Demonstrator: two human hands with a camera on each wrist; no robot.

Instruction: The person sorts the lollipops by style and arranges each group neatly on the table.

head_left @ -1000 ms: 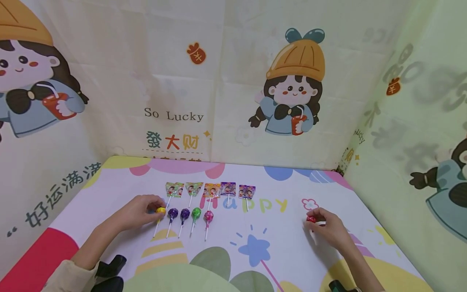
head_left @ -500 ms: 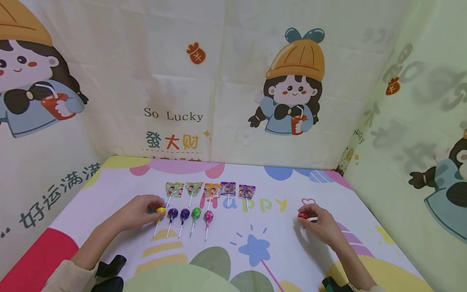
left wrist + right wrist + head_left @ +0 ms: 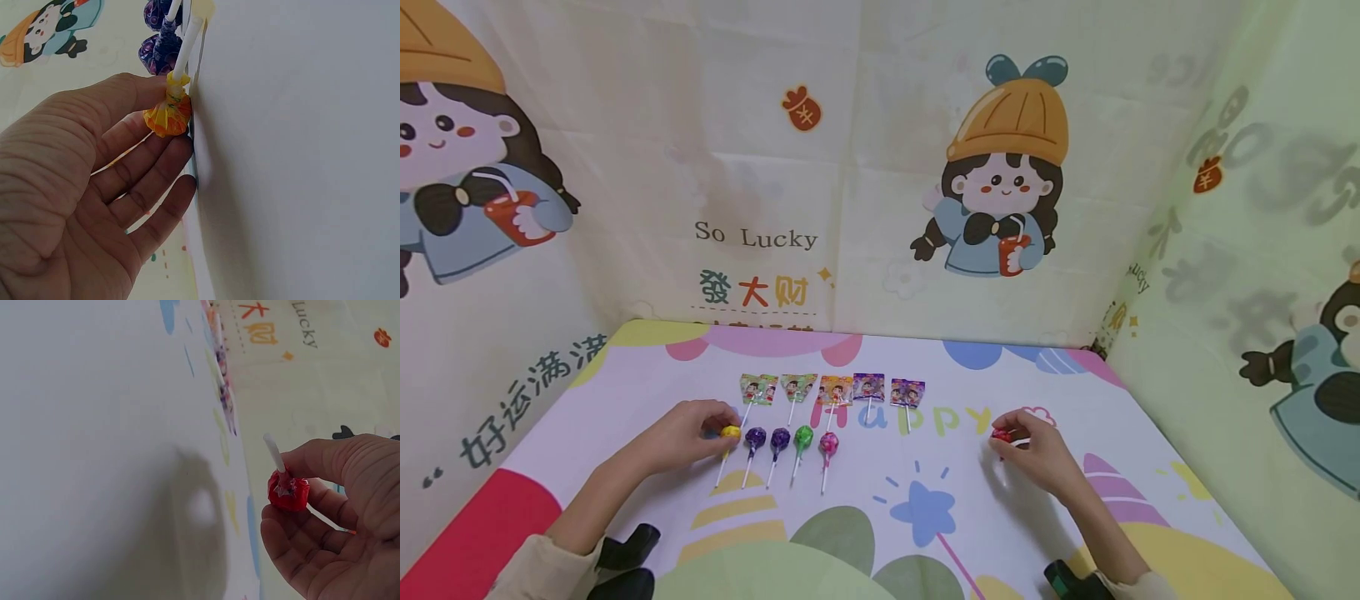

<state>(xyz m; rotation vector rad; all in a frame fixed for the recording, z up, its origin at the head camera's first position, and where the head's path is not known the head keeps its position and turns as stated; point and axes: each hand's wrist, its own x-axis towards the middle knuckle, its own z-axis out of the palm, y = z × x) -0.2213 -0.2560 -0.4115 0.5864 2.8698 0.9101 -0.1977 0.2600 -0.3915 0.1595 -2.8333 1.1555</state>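
Observation:
My left hand point(image 3: 688, 435) pinches the head of a yellow lollipop point(image 3: 167, 117) between thumb and fingers at the left end of the near row; its white stick points toward me. Right of it lie two purple lollipops point(image 3: 755, 438), a green lollipop point(image 3: 803, 438) and a pink lollipop point(image 3: 828, 446). Over the table's right half, my right hand point(image 3: 1037, 450) grips a red lollipop point(image 3: 289, 490) by its wrapped head. Its white stick sticks out past the thumb, and the hand casts a shadow on the table below.
Behind the near row lies a second row of flat-packed lollipops point(image 3: 836, 390) in green, orange and purple wrappers. A printed cloth covers the table point(image 3: 970, 483). Patterned curtains point(image 3: 880, 183) close in the back and both sides.
My right hand has moved left across the table with the red lollipop, toward the rows. The left hand and the lollipops on the table have stayed put.

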